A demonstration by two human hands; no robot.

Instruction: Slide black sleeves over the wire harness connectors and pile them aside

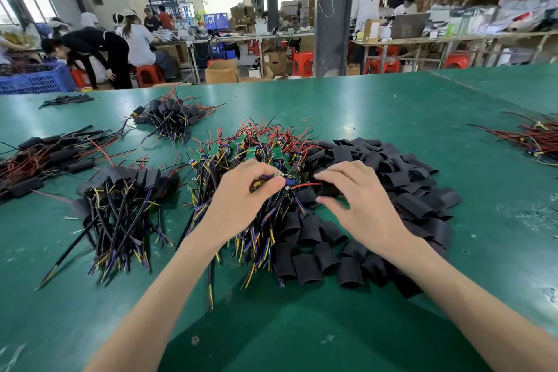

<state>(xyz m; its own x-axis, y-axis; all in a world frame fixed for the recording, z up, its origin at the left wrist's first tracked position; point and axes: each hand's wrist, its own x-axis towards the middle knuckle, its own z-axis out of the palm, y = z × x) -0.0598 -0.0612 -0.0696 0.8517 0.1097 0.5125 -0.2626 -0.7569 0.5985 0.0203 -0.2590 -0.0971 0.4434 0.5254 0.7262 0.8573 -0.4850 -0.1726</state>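
A heap of bare wire harnesses [256, 151] with small green boards and red, black, yellow and blue wires lies in the middle of the green table [392, 106]. My left hand [241, 199] pinches one harness [271, 183] by its board end, just above that heap. A large pile of loose black sleeves [377, 190] spreads to the right. Over the pile's left edge hovers my right hand [359, 199], fingers loosely spread, holding nothing; a red wire of the held harness runs toward it. A pile of sleeved harnesses [120, 199] lies to the left.
More sleeved harness piles lie at the far left [45, 160] and farther back [172, 118]. Another bundle of red-wired harnesses [534, 139] sits at the right edge. A blue crate [36, 78] stands beyond the table's left. People work at benches behind.
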